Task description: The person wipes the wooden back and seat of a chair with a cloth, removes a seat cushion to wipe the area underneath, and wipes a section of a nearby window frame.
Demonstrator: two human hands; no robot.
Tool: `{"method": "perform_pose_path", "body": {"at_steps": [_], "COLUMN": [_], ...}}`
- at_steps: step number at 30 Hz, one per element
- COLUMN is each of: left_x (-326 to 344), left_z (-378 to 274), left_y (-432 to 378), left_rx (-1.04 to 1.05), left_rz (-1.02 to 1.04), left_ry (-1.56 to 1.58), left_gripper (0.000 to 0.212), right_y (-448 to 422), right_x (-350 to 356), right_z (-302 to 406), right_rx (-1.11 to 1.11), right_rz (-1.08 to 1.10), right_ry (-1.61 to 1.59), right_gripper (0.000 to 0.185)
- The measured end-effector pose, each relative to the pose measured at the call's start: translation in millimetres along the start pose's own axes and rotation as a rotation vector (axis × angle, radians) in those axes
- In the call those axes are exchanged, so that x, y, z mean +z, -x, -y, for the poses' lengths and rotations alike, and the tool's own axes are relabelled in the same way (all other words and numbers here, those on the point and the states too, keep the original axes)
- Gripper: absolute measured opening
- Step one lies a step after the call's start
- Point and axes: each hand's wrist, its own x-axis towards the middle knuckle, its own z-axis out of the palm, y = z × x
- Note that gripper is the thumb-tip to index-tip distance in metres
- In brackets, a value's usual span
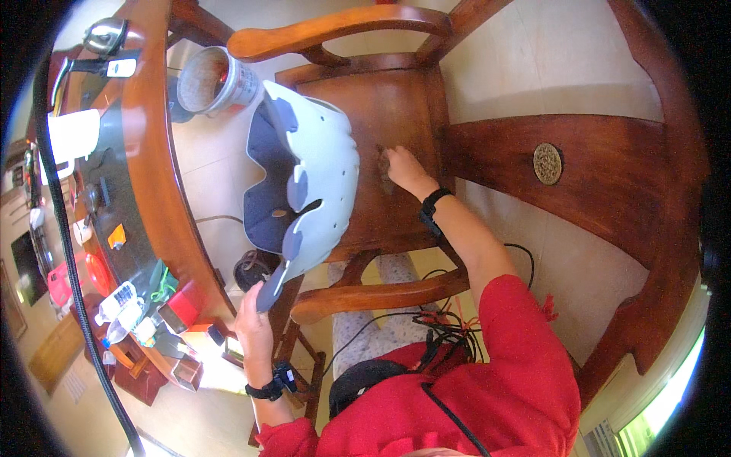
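A pale shell-shaped seat [334, 177] with a dark grey lining, scalloped edges and small holes stands tilted on its side, in front of the wooden armchair's seat [394, 94]. My left hand [254, 323] grips a dark grey flap at its near end. My right hand [406, 170] is at the armchair's seat, behind the shell, with its fingers curled down towards the wood. A small dull greyish patch [385, 168] shows at the fingertips; whether it is a thing held or a mark on the wood, I cannot tell.
A wooden table [145, 131] on the left bears plastic bottles [117, 303], a white jug [74, 134] and a red box [181, 305]. A plastic bucket [200, 80] stands between table and armchair. Tangled black cables [457, 337] lie by my lap. Wooden armrests [377, 297] flank the seat.
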Motion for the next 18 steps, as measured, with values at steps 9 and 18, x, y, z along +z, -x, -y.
{"method": "perform_pose_path", "body": {"at_steps": [9,18], "left_x": [0.0,-0.5], "left_z": [19.0,42.5], "left_y": [-7.2,-0.2], "left_rx": [-0.274,-0.385], "left_rz": [-0.037,-0.031], "left_ry": [0.206,0.273], "left_gripper": [0.029,0.035], "right_y": [38.3,-44.2], "right_x": [93.4,21.7], "right_z": [19.2,-27.5], "right_rx": [-0.802,-0.109], "right_rz": [0.309,-0.027], "right_ry": [0.460,0.170], "right_gripper": [0.017,0.038]}}
